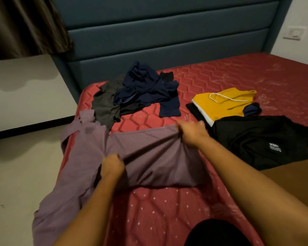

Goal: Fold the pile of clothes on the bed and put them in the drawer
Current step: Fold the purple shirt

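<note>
Both hands gripping bunched cloth of a purple shirt (155,157) on the red bed (167,210), left hand (112,165) near its middle, right hand (192,132) at its far edge, unfolded pile (137,91) beyond, seemingly folded yellow garment (222,105) and black garment (260,141) to the right.

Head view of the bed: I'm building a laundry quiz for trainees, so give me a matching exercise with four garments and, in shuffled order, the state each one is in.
Things:
1. purple cloth shirt
2. yellow cloth garment
3. navy blue cloth garment
4. black cloth garment with a white printed label

States:
A. crumpled in a heap
B. gripped by the left hand and the right hand
C. lying spread out, not folded
D. folded, white cord on top

Pairs: 1-B, 2-D, 3-A, 4-C
</note>
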`<state>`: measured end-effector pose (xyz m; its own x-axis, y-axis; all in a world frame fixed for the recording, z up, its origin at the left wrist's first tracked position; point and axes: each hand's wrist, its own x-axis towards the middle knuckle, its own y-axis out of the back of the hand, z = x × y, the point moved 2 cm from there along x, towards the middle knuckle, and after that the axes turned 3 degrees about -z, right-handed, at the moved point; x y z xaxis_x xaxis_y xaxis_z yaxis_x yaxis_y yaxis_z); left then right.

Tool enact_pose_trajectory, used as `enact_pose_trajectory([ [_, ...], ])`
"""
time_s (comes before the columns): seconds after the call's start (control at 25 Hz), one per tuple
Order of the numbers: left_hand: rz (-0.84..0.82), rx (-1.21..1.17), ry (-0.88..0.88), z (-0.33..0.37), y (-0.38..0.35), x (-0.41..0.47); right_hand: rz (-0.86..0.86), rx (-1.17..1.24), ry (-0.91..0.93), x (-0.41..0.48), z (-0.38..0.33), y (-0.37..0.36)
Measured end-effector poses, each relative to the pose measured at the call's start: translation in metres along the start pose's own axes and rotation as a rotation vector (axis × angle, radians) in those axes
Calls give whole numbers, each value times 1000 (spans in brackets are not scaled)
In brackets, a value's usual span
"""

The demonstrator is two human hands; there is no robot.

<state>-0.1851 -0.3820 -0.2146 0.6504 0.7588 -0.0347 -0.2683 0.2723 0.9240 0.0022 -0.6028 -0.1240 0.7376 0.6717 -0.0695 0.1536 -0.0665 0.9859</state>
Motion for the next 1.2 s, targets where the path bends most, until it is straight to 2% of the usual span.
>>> enact_pose_trajectory([
  [0.08, 339, -325, 54, 13, 62, 12, 477, 2, 11, 2, -1, 74],
  [0.12, 505, -438, -1, 25, 95, 9, 687, 21, 31, -5, -1, 102],
  [0.16, 649, -500, -99, 36, 123, 0, 835, 41, 51, -12, 3, 116],
  [0.2, 730, -500, -192, 42, 139, -10, 872, 62, 53, -20, 10, 119],
  [0.24, 728, -455, -250, 43, 145, -21, 817, 75, 41, -29, 17, 111],
  [0.28, 651, -356, -268, 38, 139, -34, 687, 69, 19, -38, 24, 94],
  [0.4, 250, 26, -204, 4, 80, -76, 185, -53, -77, -65, 45, 14],
  [0.48, 32, 250, -191, -15, 49, -107, -67, -170, -79, -89, 51, -33],
  [0.56, -141, 442, -210, -25, 32, -128, -290, -162, -97, -115, 54, -65],
  [0.68, -496, 524, -185, -38, 24, -149, -582, 46, -29, -146, 62, -93],
  [0.76, -736, 502, -171, -36, 30, -161, -711, 40, 27, -149, 66, -98],
  [0.88, -911, 635, -112, -33, 40, -168, -886, 78, -38, -149, 70, -97],
  [0.96, -941, 705, -82, -31, 49, -163, -930, 197, -94, -146, 70, -92],
  [1.0, -958, 732, -64, -31, 54, -161, -881, 267, -130, -144, 69, -88],
  [1.12, -924, 705, 10, -29, 64, -137, -550, 515, -218, -131, 73, -82],
  [1.2, -745, 601, 63, -26, 65, -110, -352, 684, -242, -119, 75, -82],
])
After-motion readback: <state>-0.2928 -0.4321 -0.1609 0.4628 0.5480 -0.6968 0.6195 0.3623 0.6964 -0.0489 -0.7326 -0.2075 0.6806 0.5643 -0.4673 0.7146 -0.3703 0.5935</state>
